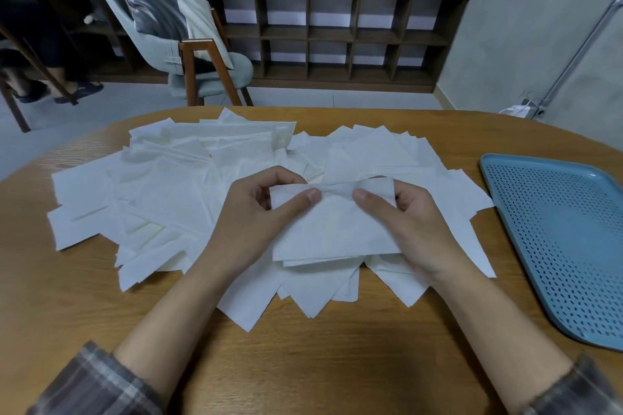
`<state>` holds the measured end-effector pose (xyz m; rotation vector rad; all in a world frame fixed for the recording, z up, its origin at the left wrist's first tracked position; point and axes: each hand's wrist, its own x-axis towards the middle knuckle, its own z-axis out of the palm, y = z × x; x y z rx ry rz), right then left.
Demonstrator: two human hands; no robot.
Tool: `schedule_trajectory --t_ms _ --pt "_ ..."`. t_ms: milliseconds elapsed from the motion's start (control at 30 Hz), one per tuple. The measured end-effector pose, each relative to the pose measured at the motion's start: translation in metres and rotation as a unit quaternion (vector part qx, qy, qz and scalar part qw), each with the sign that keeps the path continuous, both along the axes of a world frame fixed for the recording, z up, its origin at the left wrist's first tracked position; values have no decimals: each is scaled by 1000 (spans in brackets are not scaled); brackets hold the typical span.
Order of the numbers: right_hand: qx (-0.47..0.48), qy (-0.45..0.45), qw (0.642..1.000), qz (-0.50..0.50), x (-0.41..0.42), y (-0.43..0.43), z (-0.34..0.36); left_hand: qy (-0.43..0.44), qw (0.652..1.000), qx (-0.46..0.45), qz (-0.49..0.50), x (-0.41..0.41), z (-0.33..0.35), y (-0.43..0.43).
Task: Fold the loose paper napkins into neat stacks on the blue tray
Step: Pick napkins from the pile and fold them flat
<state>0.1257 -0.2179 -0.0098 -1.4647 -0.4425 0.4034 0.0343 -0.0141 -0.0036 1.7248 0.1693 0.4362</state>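
Nearest the person, both forearms reach over the wooden table [303, 364]. Just past them the left hand [256, 212] and right hand [414, 229] each pinch the upper edge of one napkin [330, 226] between thumb and forefinger, with that edge rolled over. I take this for a first fold: next the crease wants pressing flat, corners squared. Under and beyond it sprawls the loose pile [161, 192]. The blue tray [556, 212] sits apart to the right, no stack on it yet.
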Motion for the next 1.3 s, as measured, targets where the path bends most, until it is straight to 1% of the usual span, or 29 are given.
schedule_trajectory --t_ms 133,233,433,533,600,733,867,1000,1100,1167,1200,1233,1300 --pt "-33 -33 999 -3 1 0 0 1 1000 -11 17 0 -2 1" --pt "-43 -38 998 -9 2 0 0 13 1000 -7 19 1 -4 1" --pt "-44 -27 999 -16 0 2 0 68 998 -11 6 1 -4 3" --pt "-30 -2 999 -20 1 2 1 78 997 -27 -8 1 -4 1" --pt "-29 13 999 -24 2 1 0 79 997 -27 0 0 -4 -1" --pt "-70 -4 997 -26 5 1 -4 82 996 -38 17 0 -3 -1" --pt "-82 -6 996 -26 6 2 -4 85 996 -33 16 0 -5 1" --pt "-98 -56 993 -25 7 2 -3 85 995 -43 15 0 -5 3" --pt "-59 -73 995 36 4 -2 1 71 995 -64 28 1 -5 3" --pt "-70 -126 988 52 4 -4 1 56 995 -70 38 1 -4 2" --pt "-81 -143 985 45 5 -3 1 47 996 -60 40 1 -4 1" --pt "-83 -140 986 27 6 -4 -1 35 998 -29 47 1 -5 0" --pt "-83 -132 987 -35 9 -5 -4 -4 994 81 73 3 -11 -1"
